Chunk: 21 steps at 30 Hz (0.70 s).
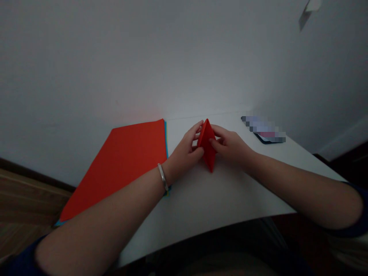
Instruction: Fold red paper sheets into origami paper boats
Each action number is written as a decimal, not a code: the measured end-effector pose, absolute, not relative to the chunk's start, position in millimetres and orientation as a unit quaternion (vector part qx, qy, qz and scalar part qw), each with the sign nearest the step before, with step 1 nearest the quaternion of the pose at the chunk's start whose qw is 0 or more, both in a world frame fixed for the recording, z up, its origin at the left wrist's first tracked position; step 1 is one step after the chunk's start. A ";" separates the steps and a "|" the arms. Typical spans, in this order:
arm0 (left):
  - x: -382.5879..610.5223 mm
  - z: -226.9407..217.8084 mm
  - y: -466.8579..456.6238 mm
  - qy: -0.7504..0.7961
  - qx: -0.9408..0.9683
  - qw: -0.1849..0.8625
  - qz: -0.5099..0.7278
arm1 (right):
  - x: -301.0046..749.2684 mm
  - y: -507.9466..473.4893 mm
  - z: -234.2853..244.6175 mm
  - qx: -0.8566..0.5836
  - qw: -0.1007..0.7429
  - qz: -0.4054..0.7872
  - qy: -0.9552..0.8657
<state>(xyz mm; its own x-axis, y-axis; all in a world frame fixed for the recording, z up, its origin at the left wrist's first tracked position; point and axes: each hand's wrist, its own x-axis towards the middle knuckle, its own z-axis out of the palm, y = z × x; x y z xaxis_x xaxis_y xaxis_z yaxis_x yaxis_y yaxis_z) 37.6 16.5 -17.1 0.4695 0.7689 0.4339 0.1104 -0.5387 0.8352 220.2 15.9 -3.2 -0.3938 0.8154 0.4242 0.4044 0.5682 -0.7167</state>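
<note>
A folded piece of red paper (209, 153), diamond-shaped with a point at top and bottom, is held upright between both hands above the white table. My left hand (191, 145) is closed on its left edge, thumb on the near face and the other fingers behind. From the other side my right hand (230, 142) pinches the right edge, its thumb pressed on the near face. Parts of the fingers behind the paper are hidden. A silver bracelet (163, 177) circles my left wrist.
Left of my hands lies a stack of large coloured sheets (129, 153), red on top with blue and yellow edges below. A phone-like flat object (268, 141), partly blurred out, rests at the back right of the white table (201, 203). A grey wall (184, 57) rises behind.
</note>
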 end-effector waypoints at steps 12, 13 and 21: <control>31.7 -16.8 23.7 0.290 0.794 0.337 0.414 | 228.6 25.1 -5.7 -0.397 0.370 0.190 -0.818; 30.9 -17.3 24.2 0.294 0.798 0.328 0.412 | 229.7 25.7 -5.4 -0.394 0.363 0.180 -0.825; 23.1 -23.7 32.8 0.307 0.848 0.221 0.370 | 239.3 35.7 -9.1 -0.388 0.319 0.112 -0.858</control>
